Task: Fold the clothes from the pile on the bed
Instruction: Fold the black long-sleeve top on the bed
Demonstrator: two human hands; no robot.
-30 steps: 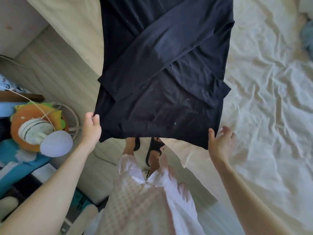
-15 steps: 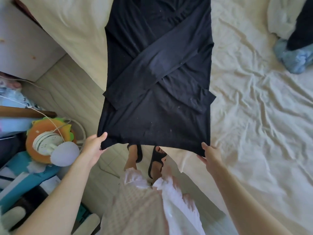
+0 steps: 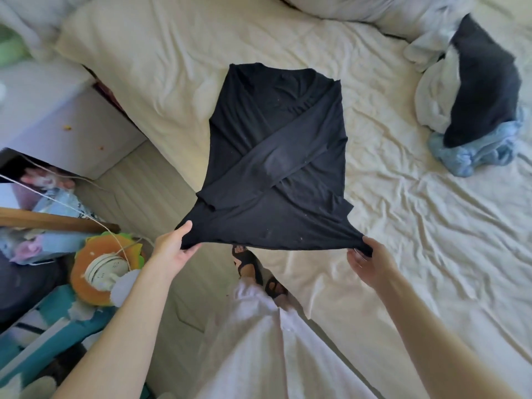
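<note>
A black long-sleeved top [image 3: 276,168] lies over the near corner of the bed [image 3: 403,226], its sleeves crossed over the body and its collar at the far end. My left hand [image 3: 175,249] pinches the hem's left corner. My right hand [image 3: 370,263] pinches the hem's right corner. The hem is pulled taut between them and lifted off the sheet. The pile of clothes [image 3: 475,105], white, dark grey and light blue pieces, sits at the far right of the bed.
A pillow [image 3: 161,53] lies at the bed's head on the left. Beside the bed is wooden floor [image 3: 161,191] with a white cabinet [image 3: 57,125], an orange toy fan [image 3: 106,269] with a cord, and cluttered things at the left edge.
Both hands went from touching the hem with spread fingers to pinching its corners. The view lifted, and the whole top and the pile now show.
</note>
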